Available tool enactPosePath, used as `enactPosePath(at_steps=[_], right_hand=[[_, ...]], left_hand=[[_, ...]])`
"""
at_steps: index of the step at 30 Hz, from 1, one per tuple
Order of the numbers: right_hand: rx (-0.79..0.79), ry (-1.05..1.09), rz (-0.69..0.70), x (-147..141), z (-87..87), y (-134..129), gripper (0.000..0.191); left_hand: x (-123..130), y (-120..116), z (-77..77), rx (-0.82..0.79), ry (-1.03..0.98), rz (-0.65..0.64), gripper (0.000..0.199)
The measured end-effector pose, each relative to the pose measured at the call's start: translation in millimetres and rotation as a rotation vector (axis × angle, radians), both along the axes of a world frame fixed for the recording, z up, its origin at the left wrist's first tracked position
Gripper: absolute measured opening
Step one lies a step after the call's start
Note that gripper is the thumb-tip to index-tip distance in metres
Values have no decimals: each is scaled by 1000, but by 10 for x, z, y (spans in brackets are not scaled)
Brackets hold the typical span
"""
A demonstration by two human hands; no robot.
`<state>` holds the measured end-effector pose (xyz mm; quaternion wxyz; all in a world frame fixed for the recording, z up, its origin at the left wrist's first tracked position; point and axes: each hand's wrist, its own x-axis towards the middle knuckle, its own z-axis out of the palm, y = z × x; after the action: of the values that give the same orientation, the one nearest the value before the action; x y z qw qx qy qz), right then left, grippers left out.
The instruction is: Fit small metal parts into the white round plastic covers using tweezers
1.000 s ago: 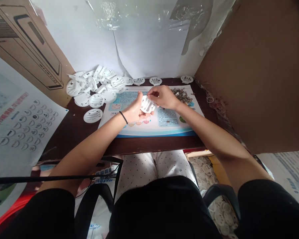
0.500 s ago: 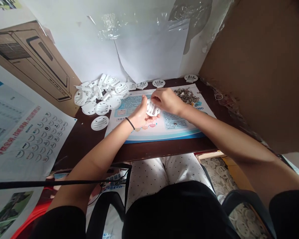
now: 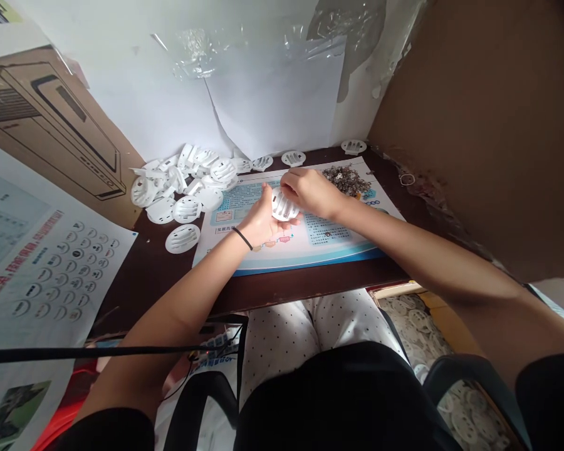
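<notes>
My left hand [image 3: 261,222], with a black band on its wrist, cups a round white slotted plastic disc [image 3: 283,207] from below. My right hand [image 3: 310,191] comes in from the right, its fingertips on the disc's upper edge. Anything small between those fingers is hidden. Both hands rest above a printed blue-and-white paper mat [image 3: 343,247]. A heap of small metal parts [image 3: 346,180] lies on the mat just beyond my right hand. To the left sits a pile of similar white discs and pieces [image 3: 183,178], and one loose disc [image 3: 182,238] lies nearer.
A few more discs [image 3: 294,158] line the table's back edge by the white wall. The dark wooden table edge [image 3: 310,283] runs above my polka-dot trousers [image 3: 282,341]. Cardboard panels [image 3: 474,125] flank the table, and more white discs [image 3: 413,319] lie in a box below right.
The view has shifted slightly. The white disc stays between both hands, with its slots turned a little, and my right fingers have moved along its upper edge.
</notes>
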<state>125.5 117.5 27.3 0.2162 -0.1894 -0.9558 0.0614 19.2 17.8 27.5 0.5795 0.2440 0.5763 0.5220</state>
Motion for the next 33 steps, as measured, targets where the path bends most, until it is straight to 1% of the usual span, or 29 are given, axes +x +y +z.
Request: enactPosePath(at_steps=[3, 6, 9, 11, 14, 17, 19, 23, 26, 30, 33], right_hand=[[4, -2, -11, -8, -27, 0, 23], [-37, 48, -16, -20, -84, 9, 25], [-64, 127, -24, -16, -115, 3, 22], [-68, 140, -38, -7, -107, -12, 21], [-81, 113, -45, -4, -81, -26, 20], [-124, 107, -20, -21, -79, -5, 16], [-162, 110, 4, -35, -92, 19, 14], [-206, 109, 38, -45, -110, 35, 15], [-174, 77, 20, -39, -97, 10, 17], [-59, -7, -46, -39, -70, -40, 21], [10, -46, -70, -41, -65, -79, 25]], left_hand=[[0, 2, -34, 31, 0, 19, 64], [4, 1, -50, 52, 29, 47, 63], [22, -6, -33, 61, 38, 47, 64], [37, -21, -8, 60, 44, 33, 63], [47, -53, 19, 25, 85, 13, 62], [30, -72, 10, -58, 161, -64, 73], [17, -70, -3, -97, 198, -93, 77], [18, -56, 2, -117, 232, -63, 75], [22, -56, 13, -103, 243, -62, 76], [4, -57, -19, -96, 264, -48, 70], [-3, -47, -56, -82, 293, -27, 68]])
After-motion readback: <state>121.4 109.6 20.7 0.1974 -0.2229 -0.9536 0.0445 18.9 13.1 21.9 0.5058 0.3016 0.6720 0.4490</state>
